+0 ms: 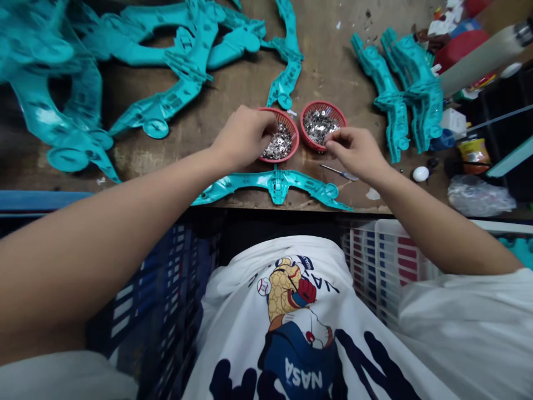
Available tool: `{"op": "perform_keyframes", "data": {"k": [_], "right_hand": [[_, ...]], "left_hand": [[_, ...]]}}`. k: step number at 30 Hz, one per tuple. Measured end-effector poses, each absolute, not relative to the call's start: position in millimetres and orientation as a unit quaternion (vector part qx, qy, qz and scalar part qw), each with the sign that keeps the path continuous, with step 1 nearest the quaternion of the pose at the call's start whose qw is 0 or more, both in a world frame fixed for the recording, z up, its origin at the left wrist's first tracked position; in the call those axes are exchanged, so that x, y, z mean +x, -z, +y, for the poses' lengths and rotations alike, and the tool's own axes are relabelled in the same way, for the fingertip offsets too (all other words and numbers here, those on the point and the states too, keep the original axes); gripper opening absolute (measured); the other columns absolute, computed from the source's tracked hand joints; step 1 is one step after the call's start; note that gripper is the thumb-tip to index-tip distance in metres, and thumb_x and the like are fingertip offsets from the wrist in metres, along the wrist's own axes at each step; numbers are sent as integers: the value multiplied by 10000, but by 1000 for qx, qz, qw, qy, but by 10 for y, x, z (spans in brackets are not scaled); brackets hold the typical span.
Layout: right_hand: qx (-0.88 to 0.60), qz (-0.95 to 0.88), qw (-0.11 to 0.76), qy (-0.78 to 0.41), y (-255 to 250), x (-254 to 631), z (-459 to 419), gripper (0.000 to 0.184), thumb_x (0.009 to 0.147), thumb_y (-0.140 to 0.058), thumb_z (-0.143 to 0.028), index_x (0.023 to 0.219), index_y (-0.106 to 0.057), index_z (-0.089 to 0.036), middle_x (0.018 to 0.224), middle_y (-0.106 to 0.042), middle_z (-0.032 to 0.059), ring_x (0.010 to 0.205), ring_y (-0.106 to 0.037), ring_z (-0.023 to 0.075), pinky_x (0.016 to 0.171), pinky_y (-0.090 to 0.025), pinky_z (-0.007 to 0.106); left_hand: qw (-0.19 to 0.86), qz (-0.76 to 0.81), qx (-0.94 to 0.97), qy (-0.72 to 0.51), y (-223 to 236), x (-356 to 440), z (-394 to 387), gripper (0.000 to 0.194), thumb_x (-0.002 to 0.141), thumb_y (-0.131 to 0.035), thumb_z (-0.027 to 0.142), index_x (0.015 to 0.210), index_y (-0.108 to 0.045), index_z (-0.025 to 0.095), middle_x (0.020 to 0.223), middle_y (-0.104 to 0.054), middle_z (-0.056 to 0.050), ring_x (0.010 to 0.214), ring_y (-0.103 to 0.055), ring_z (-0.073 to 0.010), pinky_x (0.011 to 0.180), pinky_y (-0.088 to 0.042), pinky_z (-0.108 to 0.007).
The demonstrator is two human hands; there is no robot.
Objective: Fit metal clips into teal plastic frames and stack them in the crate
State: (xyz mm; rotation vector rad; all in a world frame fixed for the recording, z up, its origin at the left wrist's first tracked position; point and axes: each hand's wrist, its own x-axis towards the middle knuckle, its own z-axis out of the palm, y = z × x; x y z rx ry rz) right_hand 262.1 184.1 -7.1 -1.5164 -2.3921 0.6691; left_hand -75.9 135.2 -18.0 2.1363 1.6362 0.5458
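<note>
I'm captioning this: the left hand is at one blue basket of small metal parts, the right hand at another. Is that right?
Not blue: the head view shows the left hand at a red basket of small metal parts, the right hand at a second red basket.

The camera sits on the person's head and looks forward and down. The white shirt (pixel 308 322) is close and fills the bottom middle, and its words show upside down. The arms come in big from the low sides and get smaller as they reach away to the left hand (pixel 245 136) and the right hand (pixel 358 153). The table (pixel 325 72) is farther off, and its near edge runs across about the middle. The view looks down into two red baskets (pixel 296 139). It is wide, so it takes in crates (pixel 368 272) on both sides of the lap too.
</note>
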Motion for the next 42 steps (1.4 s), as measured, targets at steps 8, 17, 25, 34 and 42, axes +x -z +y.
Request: {"op": "perform_keyframes", "data": {"k": [8, 17, 25, 34, 42], "right_hand": [[-474, -781, 97, -395, 281, 2775, 1501, 314, 1054, -991, -546, 1170, -1012, -255, 1015, -918, 88, 1011, -893, 341, 1003, -763, 509], [-470, -743, 110, -465, 497, 2832, 1489, 359, 1005, -1124, -599, 1010, -995, -264, 815, -822, 62, 807, -852, 312, 809, -760, 497], [-483, -774, 71, -404, 531, 2734, 1463, 173, 1086, -991, -391, 1085, -1033, -223, 854, -867, 71, 903, -868, 325, 920, -740, 485], [-497, -821, 19, -281, 104, 2510, 1181, 289, 1104, -881, -381, 1266, -1041, -202, 1149, -973, 155, 1079, -903, 397, 1027, -691, 501], [-424, -878, 1, -222, 78, 2552, 1162, 286, 1167, -794, -294, 1296, -1031, -201, 1328, -938, 201, 1233, -858, 409, 1132, -644, 525]], "left_hand": [[221, 596, 748, -189, 84, -684, 1304, 297, 1121, -734, 188, 1292, -975, 216, 1295, -975, -58, 1277, -884, -336, 1295, -687, -564], [219, 478, 844, -102, -71, -532, 1091, 366, 1246, -578, 325, 1311, -927, 238, 1495, -900, -130, 1442, -820, -338, 1327, -635, -575], [266, 384, 884, -20, -38, -349, 924, 444, 1188, -523, 382, 1208, -954, 278, 1419, -922, -149, 1516, -855, -446, 1333, -619, -698], [187, 320, 913, -171, 364, -527, 1012, 444, 1241, -551, 537, 1139, -923, 317, 1263, -884, -140, 1337, -904, -408, 1110, -712, -644], [152, 350, 902, -203, 204, -446, 979, 532, 1280, -496, 623, 1107, -894, 315, 1150, -841, -112, 1239, -897, -380, 1066, -705, -661]]}}
